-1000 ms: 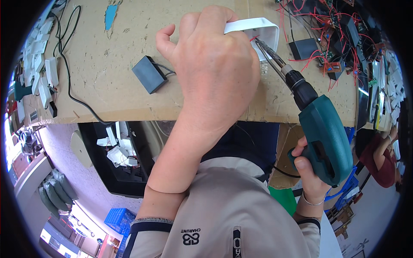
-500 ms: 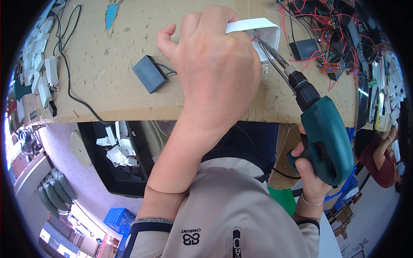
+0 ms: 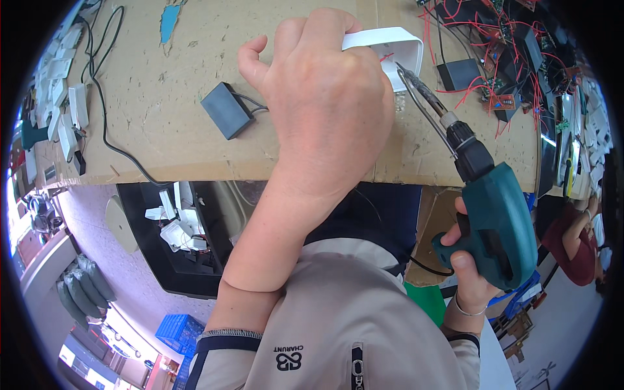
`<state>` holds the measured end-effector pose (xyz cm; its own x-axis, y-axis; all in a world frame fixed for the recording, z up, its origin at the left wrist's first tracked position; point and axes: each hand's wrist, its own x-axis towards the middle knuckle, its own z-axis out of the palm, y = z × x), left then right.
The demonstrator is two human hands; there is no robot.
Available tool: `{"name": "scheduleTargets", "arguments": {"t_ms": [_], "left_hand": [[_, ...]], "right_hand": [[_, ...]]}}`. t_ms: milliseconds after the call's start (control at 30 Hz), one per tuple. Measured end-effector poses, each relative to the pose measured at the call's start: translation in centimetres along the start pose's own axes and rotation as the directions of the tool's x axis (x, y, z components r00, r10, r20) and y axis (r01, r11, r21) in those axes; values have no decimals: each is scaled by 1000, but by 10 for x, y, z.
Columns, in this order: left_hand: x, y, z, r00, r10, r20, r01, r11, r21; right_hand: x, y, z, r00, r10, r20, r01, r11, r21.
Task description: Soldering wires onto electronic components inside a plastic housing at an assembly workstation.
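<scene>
My left hand (image 3: 328,97) grips a white plastic housing (image 3: 412,49) from above, its fingers closed on the edge and partly hidden by the back of the hand. A short red wire (image 3: 387,57) shows inside the housing. My right hand (image 3: 473,283) is wrapped round the handle of a dark green soldering gun (image 3: 502,211), a finger at its trigger. The gun's narrow tip and the thin tube beside it point up-left to the housing's open side, a little short of the red wire. Left of my left hand lies a black box (image 3: 227,112) with a cable running beneath the hand.
Right of the housing sit another black box (image 3: 459,75) and a tangle of red wires with circuit boards (image 3: 502,102). White housings (image 3: 55,97) pile up at far left, beside a black cable (image 3: 104,123). Below the table edge, a black bin (image 3: 153,260) holds white parts. Another person (image 3: 572,250) is at far right.
My right hand has drawn the soldering gun slightly back, down and right, so its tip has moved away from the red wire. My left hand and the housing stay nearly still.
</scene>
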<state>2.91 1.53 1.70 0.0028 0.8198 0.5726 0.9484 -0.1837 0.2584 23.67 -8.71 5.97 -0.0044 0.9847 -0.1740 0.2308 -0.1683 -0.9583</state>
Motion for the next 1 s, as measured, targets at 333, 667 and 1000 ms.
{"name": "scheduleTargets", "arguments": {"t_ms": [333, 667, 1000], "left_hand": [[-3, 1, 0, 1000, -22, 14, 22, 1000, -4], [-3, -1, 2, 999, -44, 28, 44, 999, -11], [-5, -1, 0, 998, -17, 67, 17, 1000, 8]], "right_hand": [[-11, -7, 0, 991, 107, -79, -100, 991, 89], [-11, -1, -2, 996, 61, -58, -55, 994, 98], [-10, 3, -2, 994, -49, -94, 59, 993, 101]]}}
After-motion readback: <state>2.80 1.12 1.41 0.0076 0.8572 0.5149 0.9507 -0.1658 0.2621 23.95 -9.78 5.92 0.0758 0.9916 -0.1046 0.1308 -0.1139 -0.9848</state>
